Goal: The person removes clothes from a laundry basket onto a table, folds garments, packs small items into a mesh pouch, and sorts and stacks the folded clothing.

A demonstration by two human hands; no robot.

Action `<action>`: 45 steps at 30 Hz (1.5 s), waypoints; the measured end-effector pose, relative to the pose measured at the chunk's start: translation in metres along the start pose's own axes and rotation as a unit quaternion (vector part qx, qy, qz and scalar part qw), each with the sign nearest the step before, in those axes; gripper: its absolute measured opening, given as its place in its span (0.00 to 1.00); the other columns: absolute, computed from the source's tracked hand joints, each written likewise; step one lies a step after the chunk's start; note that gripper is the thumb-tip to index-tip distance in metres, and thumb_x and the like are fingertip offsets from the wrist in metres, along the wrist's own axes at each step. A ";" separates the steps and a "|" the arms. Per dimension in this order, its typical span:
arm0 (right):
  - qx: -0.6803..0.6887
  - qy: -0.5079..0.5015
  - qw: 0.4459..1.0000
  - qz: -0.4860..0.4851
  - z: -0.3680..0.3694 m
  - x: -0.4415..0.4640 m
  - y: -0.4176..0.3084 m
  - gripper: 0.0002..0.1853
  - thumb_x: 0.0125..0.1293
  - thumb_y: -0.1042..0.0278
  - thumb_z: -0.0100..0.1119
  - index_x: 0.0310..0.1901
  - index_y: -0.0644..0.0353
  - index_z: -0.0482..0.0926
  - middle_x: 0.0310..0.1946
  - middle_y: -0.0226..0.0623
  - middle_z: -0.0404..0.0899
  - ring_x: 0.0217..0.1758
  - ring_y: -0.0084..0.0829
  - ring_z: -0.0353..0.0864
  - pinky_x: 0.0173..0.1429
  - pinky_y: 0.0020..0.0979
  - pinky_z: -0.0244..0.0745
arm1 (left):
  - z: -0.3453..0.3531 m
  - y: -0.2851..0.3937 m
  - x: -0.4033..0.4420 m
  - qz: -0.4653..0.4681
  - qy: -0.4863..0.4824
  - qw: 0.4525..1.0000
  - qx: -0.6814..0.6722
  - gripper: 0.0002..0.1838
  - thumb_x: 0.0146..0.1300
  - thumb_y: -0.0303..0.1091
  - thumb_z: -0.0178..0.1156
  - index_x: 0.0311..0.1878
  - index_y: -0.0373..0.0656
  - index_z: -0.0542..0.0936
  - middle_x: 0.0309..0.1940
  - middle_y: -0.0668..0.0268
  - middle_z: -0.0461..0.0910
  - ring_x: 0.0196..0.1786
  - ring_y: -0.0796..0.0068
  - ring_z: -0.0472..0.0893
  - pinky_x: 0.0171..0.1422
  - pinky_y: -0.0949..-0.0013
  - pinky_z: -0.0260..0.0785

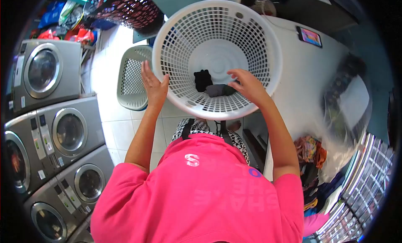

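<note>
A large white plastic laundry basket [274, 46] with a slotted wall stands in front of me, its round mouth facing up toward me. At its bottom lie a small black piece of cloth [203, 80] and a rolled grey and dark green one [215, 90]. My left hand [155, 84] is at the basket's left rim with its fingers stretched out, holding nothing. Over the basket's right inner side is my right hand [248, 86], fingers apart and bent, above the rolled cloth. Nothing shows in its grasp.
Grey front-loading washing machines [69, 131] are stacked at left. A pale green basket [122, 86] stands on the tiled floor beside the white one. On the white table [301, 75] at right are a phone [310, 37] and a clear plastic bag [347, 104]. Clothes [310, 153] are piled lower right.
</note>
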State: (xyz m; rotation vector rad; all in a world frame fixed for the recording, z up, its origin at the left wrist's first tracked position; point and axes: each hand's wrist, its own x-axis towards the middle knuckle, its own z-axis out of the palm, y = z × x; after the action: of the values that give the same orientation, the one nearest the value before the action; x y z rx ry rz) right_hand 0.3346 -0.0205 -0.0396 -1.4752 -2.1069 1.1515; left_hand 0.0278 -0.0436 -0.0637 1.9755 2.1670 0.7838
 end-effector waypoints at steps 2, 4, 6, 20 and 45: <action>-0.085 -0.126 0.988 0.016 0.037 0.051 0.035 0.26 0.53 0.61 0.61 0.54 0.51 0.68 0.50 0.37 0.72 0.55 0.36 0.69 0.55 0.38 0.67 | 0.006 -0.019 -0.007 -0.102 -0.027 0.992 -0.075 0.44 0.52 0.34 0.60 0.66 0.34 0.44 0.65 0.45 0.44 0.66 0.48 0.50 0.69 0.57 0.45; -0.154 -0.247 0.953 0.082 0.072 0.090 0.069 0.33 0.48 0.59 0.65 0.58 0.49 0.65 0.55 0.40 0.67 0.59 0.42 0.65 0.58 0.40 0.65 | 0.009 -0.019 -0.013 -0.254 -0.072 0.931 -0.251 0.48 0.51 0.36 0.61 0.66 0.31 0.41 0.65 0.44 0.46 0.65 0.49 0.54 0.68 0.61 0.47; -0.178 -0.273 0.938 0.118 0.109 0.102 0.106 0.37 0.43 0.57 0.67 0.58 0.51 0.66 0.56 0.44 0.66 0.59 0.44 0.65 0.59 0.41 0.65 | 0.029 -0.030 -0.026 -0.265 -0.066 0.922 -0.273 0.47 0.51 0.36 0.61 0.66 0.31 0.42 0.64 0.44 0.47 0.65 0.50 0.55 0.68 0.62 0.47; 0.142 -0.337 0.891 0.270 0.169 0.099 0.176 0.35 0.37 0.60 0.66 0.52 0.53 0.67 0.49 0.37 0.71 0.53 0.40 0.69 0.49 0.47 0.69 | 0.034 -0.015 -0.027 -0.282 -0.043 0.874 -0.393 0.34 0.56 0.24 0.49 0.65 0.36 0.47 0.59 0.51 0.58 0.60 0.61 0.63 0.65 0.65 0.52; 0.290 -0.009 0.854 0.433 0.259 0.129 0.150 0.54 0.35 0.52 0.74 0.60 0.72 0.55 0.52 0.50 0.67 0.52 0.39 0.71 0.52 0.33 0.71 | 0.040 -0.016 -0.031 -0.297 -0.044 0.855 -0.424 0.31 0.55 0.22 0.47 0.62 0.38 0.50 0.57 0.53 0.63 0.59 0.63 0.64 0.65 0.65 0.52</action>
State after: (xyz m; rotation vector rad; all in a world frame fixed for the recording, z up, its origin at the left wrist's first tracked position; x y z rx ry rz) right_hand 0.2063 0.0050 -0.3384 -2.0910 -0.8563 1.8638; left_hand 0.0346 -0.0612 -0.1131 0.8304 1.7239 1.1940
